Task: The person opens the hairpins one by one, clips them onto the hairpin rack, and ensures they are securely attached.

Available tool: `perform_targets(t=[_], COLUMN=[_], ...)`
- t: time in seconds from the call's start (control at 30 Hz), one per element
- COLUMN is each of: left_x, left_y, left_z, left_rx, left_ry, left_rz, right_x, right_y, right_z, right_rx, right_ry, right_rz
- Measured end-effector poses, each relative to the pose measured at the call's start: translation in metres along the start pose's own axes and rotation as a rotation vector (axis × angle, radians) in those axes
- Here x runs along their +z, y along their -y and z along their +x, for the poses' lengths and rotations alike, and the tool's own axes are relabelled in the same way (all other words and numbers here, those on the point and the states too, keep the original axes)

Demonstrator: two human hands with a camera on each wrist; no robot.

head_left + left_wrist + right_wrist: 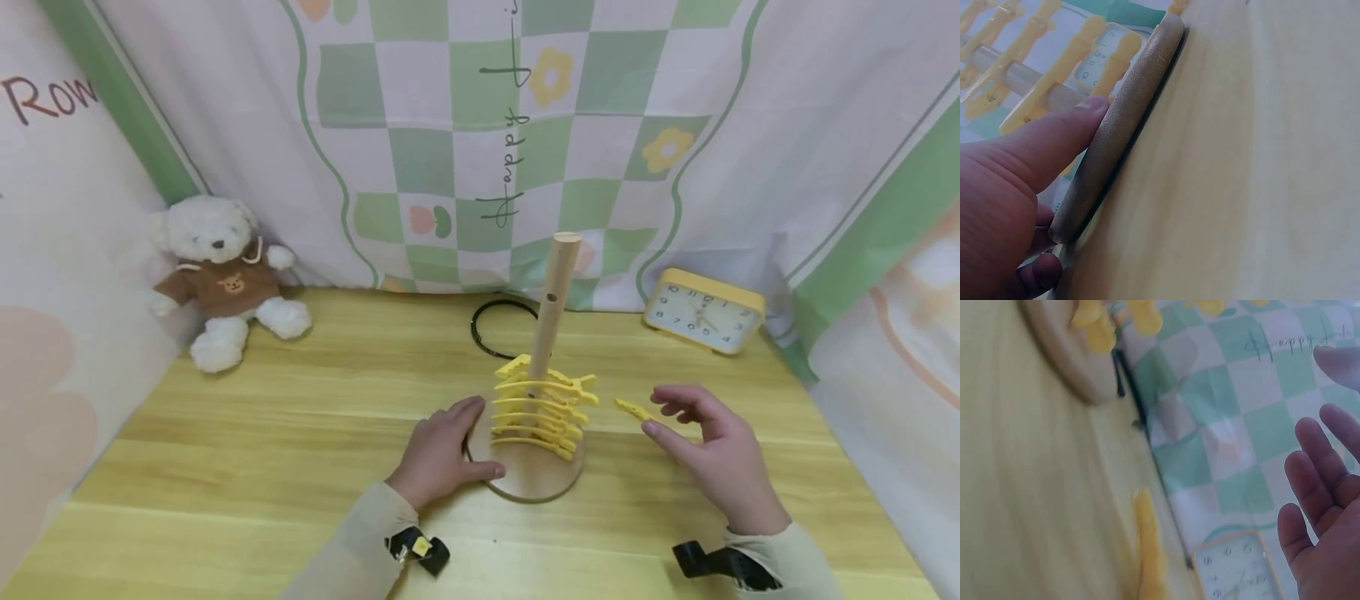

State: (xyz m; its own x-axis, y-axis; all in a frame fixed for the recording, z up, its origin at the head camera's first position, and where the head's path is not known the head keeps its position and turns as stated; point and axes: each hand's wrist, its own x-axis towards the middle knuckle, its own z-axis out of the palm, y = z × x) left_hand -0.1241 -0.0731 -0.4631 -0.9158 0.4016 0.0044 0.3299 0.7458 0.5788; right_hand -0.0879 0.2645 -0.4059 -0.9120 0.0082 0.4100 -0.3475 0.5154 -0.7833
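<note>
A wooden stand, with a round base and an upright pole, stands on the table. Several yellow hair clips sit one above another around the pole's lower part. My left hand holds the base at its left edge, the thumb lying on top; in the left wrist view the fingers reach around the rim. To the right of the stand, a single yellow hair clip lies on the table. Just beside it hovers my right hand, fingers loosely bent and holding nothing, as the right wrist view confirms.
Behind the pole lies a thin black ring. A yellow-framed clock stands at the back right, and a white teddy bear in a brown top sits at the back left. Printed cloth hangs along the table's back.
</note>
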Motion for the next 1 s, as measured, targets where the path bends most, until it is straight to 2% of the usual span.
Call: perform_targets(t=[0.23, 0.4, 0.57, 0.83, 1.0], left_x=[0.003, 0.004, 0.006, 0.008, 0.007], left_y=[0.001, 0.005, 0.008, 0.01, 0.01], left_z=[-0.001, -0.001, -0.001, -0.001, -0.001], left_rx=[-0.001, 0.017, 0.032, 0.03, 0.039], left_ry=[-0.005, -0.032, -0.044, -0.047, -0.058], left_rz=[-0.028, -0.014, 0.008, 0.008, 0.007], right_x=[-0.012, -0.013, -0.016, -0.022, -0.027], right_y=[-0.021, -0.034, -0.044, -0.058, -0.067], right_z=[-0.016, -0.017, -0.019, -0.022, -0.022], right_rx=[0.069, 0.068, 0.117, 0.238, 0.34], right_ry=[0.015, 0.046, 0.07, 0.064, 0.124], right_rz=[-0.14, -0.254, -0.335, -0.347, -0.346])
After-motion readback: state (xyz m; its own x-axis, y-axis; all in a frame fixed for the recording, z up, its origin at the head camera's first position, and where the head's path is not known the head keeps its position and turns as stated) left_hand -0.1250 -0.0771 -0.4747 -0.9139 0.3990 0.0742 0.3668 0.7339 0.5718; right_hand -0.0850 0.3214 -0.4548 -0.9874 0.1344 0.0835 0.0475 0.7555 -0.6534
